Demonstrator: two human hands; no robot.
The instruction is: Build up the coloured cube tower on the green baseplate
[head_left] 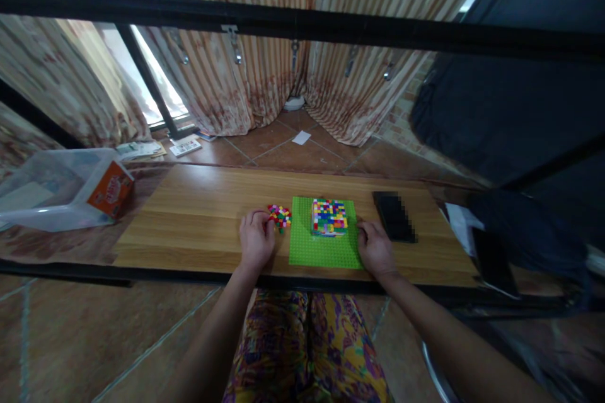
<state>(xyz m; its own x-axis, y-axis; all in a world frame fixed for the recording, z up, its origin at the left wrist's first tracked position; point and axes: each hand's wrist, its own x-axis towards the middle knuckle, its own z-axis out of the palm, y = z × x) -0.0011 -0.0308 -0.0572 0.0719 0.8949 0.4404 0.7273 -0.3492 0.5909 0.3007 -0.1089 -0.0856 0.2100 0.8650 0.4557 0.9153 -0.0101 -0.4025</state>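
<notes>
1. Left hand [256, 240] curls beside loose bricks [280, 216], likely placed for easy reach; I cannot tell whether it grasps one.
2. Right hand [375, 247] borders the green baseplate [307, 253], perhaps steadying it; grip unclear.
3. Brick block [329, 217] sits on it, between both hands.

striped curtains [267, 82]; translucent bin [78, 211], orange label [111, 190]; white paper [301, 138] on tiled floor [271, 141]

Lime-green studded baseplate [307, 253] lying flat, stud side up! On its far half, right of centre, boxy toy-brick build [329, 217], upright, top a busy patchwork: red, blue, yellow, white, green. Right by baseplate's left edge, loose toy bricks [282, 217], small jumbled heap, red, yellow, white, pink!
</notes>
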